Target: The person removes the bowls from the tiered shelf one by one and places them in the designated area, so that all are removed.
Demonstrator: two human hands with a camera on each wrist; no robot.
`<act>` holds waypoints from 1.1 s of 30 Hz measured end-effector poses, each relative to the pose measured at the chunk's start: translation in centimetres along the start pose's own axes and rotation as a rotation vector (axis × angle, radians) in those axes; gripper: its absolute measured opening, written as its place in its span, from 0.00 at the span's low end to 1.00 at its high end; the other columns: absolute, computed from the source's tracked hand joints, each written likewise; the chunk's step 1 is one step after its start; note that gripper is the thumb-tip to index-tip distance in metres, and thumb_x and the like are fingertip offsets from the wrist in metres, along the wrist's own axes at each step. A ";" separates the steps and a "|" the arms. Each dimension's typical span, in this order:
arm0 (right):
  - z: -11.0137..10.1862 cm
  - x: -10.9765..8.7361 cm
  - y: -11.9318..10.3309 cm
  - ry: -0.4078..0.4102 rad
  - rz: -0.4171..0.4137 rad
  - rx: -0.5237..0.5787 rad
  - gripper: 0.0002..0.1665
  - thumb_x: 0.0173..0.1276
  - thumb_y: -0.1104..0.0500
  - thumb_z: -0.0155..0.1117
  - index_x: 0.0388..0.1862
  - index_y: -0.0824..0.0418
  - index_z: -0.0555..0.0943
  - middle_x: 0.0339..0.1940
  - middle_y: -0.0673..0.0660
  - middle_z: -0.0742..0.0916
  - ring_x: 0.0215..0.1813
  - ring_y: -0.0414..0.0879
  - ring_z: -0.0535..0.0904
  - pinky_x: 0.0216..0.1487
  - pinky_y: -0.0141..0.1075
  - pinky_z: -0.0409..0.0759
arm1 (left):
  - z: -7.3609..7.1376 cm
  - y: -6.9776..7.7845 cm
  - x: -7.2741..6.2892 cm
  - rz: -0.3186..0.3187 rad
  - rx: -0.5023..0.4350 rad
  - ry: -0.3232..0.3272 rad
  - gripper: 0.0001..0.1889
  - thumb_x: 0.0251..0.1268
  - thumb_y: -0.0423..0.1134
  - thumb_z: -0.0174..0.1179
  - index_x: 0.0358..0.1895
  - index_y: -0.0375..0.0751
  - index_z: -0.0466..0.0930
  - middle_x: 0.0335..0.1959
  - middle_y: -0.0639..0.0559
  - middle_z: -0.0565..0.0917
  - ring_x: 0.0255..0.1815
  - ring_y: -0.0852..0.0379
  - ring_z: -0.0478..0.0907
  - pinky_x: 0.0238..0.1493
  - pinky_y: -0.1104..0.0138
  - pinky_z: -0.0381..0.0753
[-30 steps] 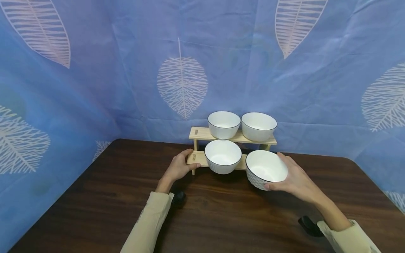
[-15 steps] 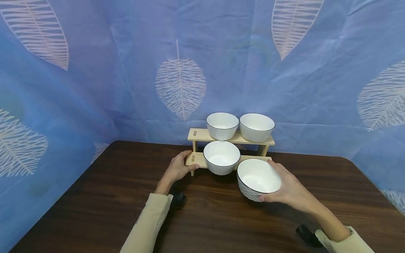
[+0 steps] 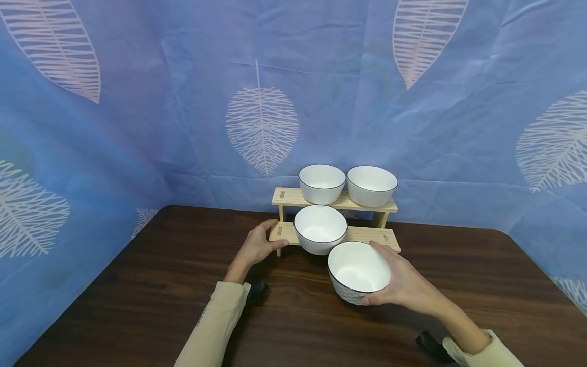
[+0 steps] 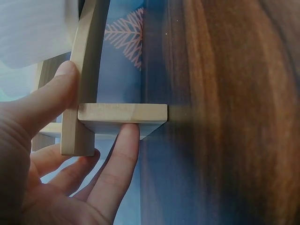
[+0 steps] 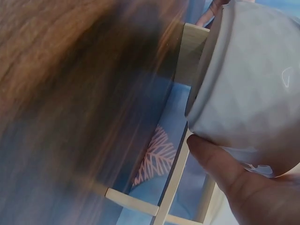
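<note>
hands (image 3: 405, 283) — right on bowl (image 3: 357, 267), left on rack (image 3: 368, 234)

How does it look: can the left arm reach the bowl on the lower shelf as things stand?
Probably yes: the left grip is just left of that bowl, with only the lower shelf between them. However, it holds that shelf's left end, so it would likely need to let go first.
</note>
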State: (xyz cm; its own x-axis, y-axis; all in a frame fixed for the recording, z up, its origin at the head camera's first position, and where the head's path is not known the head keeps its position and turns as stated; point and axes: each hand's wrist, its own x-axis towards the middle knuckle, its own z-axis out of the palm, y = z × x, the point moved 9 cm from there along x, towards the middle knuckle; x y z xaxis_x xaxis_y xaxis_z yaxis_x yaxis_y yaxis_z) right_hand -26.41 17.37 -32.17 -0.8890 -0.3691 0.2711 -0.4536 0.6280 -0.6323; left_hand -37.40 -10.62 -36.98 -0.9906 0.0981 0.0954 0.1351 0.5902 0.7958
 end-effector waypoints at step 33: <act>4.5 0.5 -2.8 -0.180 -0.037 0.127 0.72 0.38 0.47 0.88 0.75 0.78 0.60 0.70 0.74 0.70 0.62 0.64 0.72 0.53 0.56 0.75 | 0.0 0.0 -0.1 0.008 -0.006 -0.015 0.37 0.64 0.35 0.72 0.74 0.30 0.66 0.49 0.37 0.82 0.29 0.52 0.74 0.35 0.62 0.72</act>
State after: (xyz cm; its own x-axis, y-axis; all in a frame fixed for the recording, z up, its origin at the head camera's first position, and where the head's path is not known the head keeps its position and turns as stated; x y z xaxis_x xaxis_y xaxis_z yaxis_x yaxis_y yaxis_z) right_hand -25.31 12.35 -33.57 -0.8411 -0.5137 0.1692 -0.4639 0.5243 -0.7141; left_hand -37.29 -10.62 -36.95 -0.9890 0.1145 0.0933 0.1430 0.5846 0.7987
